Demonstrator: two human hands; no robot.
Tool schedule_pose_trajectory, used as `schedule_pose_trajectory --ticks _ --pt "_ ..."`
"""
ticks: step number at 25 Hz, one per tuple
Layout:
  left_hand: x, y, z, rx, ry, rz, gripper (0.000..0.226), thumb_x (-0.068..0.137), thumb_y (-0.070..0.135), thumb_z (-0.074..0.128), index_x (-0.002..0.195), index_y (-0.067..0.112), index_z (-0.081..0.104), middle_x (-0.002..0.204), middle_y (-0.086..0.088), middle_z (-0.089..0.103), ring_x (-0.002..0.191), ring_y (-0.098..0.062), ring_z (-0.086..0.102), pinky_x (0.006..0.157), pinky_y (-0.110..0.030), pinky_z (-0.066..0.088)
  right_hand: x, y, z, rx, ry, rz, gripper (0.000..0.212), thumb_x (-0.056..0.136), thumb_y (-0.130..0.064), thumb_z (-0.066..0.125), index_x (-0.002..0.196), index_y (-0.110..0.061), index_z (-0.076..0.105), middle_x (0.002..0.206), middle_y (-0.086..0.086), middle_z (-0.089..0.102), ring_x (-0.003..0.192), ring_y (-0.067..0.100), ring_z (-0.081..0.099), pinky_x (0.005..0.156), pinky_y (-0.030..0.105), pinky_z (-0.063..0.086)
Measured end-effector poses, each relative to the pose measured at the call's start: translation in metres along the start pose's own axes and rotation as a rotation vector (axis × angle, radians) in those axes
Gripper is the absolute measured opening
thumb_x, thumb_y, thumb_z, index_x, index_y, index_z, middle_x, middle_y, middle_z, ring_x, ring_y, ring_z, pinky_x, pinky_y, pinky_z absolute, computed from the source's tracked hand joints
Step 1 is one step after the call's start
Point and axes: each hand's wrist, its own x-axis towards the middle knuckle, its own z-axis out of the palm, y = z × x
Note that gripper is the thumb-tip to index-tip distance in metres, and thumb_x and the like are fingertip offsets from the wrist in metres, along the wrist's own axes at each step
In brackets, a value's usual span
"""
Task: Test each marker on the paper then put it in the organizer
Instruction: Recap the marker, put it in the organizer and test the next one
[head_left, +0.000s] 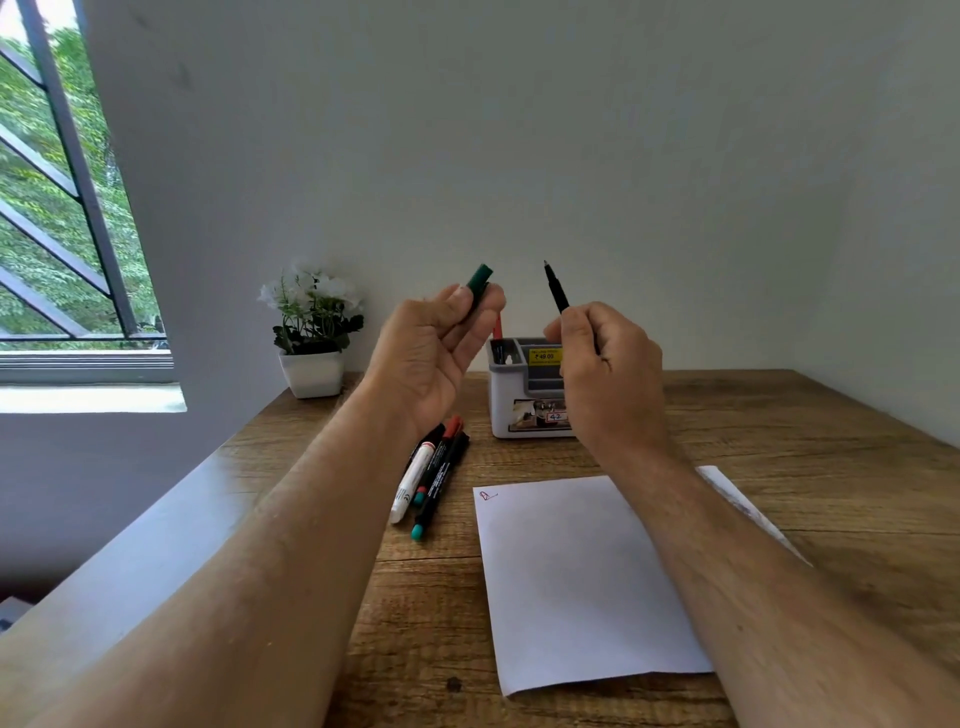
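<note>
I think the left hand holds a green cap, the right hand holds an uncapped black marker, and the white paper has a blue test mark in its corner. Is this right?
Not quite: the head view shows the test mark on the white paper is red, not blue. The left hand does hold the green cap, and the right hand the uncapped black marker.
</note>
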Motion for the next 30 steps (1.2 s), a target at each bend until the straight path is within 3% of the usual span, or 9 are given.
schedule_pose_trajectory --ticks 7,12,15,18,19,20,21,23,30 --pt "-0.005 0.001 0.002 0.332 -0.152 -0.016 0.027 0.094 0.011 0.039 0.094 0.008 0.066 0.070 -0.002 0.055 0.054 -0.009 0.045 0.040 -0.019 0.035 -0.001 0.000 -0.003 0.116 -0.086 0.092 0.031 0.101 -0.018 0.051 0.129 -0.032 0.056 0.082 -0.003 0.067 0.055 0.004 0.062 0.048 0.016 0.050" --pt "-0.005 0.008 -0.007 0.328 -0.132 -0.185 0.048 0.092 0.049 0.048 0.056 0.022 0.031 0.055 0.003 0.023 0.046 -0.012 0.016 0.040 -0.022 0.010 -0.019 0.004 -0.006 0.249 -0.155 0.262 0.033 0.098 -0.007 0.041 0.101 -0.018 0.071 0.090 0.011 0.070 0.051 0.021 0.063 0.040 0.023 0.045" --pt "-0.009 0.011 -0.013 0.906 -0.269 -0.263 0.038 0.091 0.033 0.061 0.055 0.021 0.055 0.056 0.004 0.028 0.046 -0.011 0.020 0.043 -0.022 0.015 -0.029 0.008 -0.002 0.161 -0.178 0.306 0.033 0.093 0.001 0.042 0.105 -0.016 0.068 0.095 0.010 0.071 0.054 0.018 0.066 0.039 0.018 0.043" --pt "-0.013 0.006 -0.009 1.508 -0.349 -0.349 0.021 0.082 0.032 0.074 0.097 0.017 0.072 0.064 0.003 0.041 0.055 -0.011 0.034 0.053 -0.024 0.038 -0.031 0.010 0.000 0.123 -0.167 0.264 0.032 0.088 0.007 0.048 0.107 -0.015 0.062 0.095 0.009 0.071 0.068 0.017 0.070 0.045 0.016 0.049" --pt "-0.011 0.004 -0.011 1.508 -0.354 -0.405 0.029 0.080 0.035 0.076 0.101 0.016 0.070 0.066 0.003 0.041 0.056 -0.011 0.034 0.051 -0.026 0.004 -0.030 0.012 0.001 0.126 -0.167 0.251 0.032 0.088 0.008 0.048 0.106 -0.015 0.061 0.093 0.009 0.072 0.071 0.016 0.071 0.047 0.017 0.051" --pt "-0.009 0.005 -0.013 1.416 -0.354 -0.453 0.032 0.078 0.041 0.076 0.097 0.016 0.069 0.065 0.004 0.040 0.054 -0.010 0.031 0.094 -0.052 0.050 -0.028 0.014 0.001 0.121 -0.171 0.247 0.031 0.089 0.008 0.049 0.107 -0.015 0.060 0.093 0.008 0.073 0.069 0.015 0.072 0.047 0.018 0.051" --pt "-0.008 0.008 -0.015 1.290 -0.341 -0.484 0.032 0.078 0.047 0.074 0.089 0.018 0.069 0.063 0.005 0.037 0.052 -0.009 0.026 0.048 -0.022 0.042 -0.027 0.016 0.002 0.113 -0.173 0.257 0.030 0.091 0.007 0.049 0.108 -0.015 0.060 0.094 0.007 0.073 0.067 0.016 0.073 0.045 0.019 0.050" --pt "-0.005 0.015 -0.020 1.137 -0.304 -0.497 0.029 0.086 0.046 0.066 0.081 0.019 0.073 0.061 0.005 0.035 0.050 -0.008 0.021 0.043 -0.020 0.018 -0.024 0.019 0.002 0.126 -0.161 0.292 0.027 0.093 0.005 0.049 0.109 -0.016 0.058 0.097 0.005 0.072 0.063 0.015 0.073 0.041 0.021 0.048" --pt "-0.008 -0.020 -0.006 1.792 -0.513 -0.537 0.022 0.075 0.035 0.081 0.091 0.032 0.067 0.103 0.010 0.060 0.108 -0.018 0.053 0.097 -0.042 0.044 -0.025 0.020 0.003 0.097 -0.136 0.189 0.010 0.093 -0.006 0.061 0.102 -0.010 0.058 0.084 0.006 0.073 0.053 0.008 0.067 0.042 0.015 0.046"
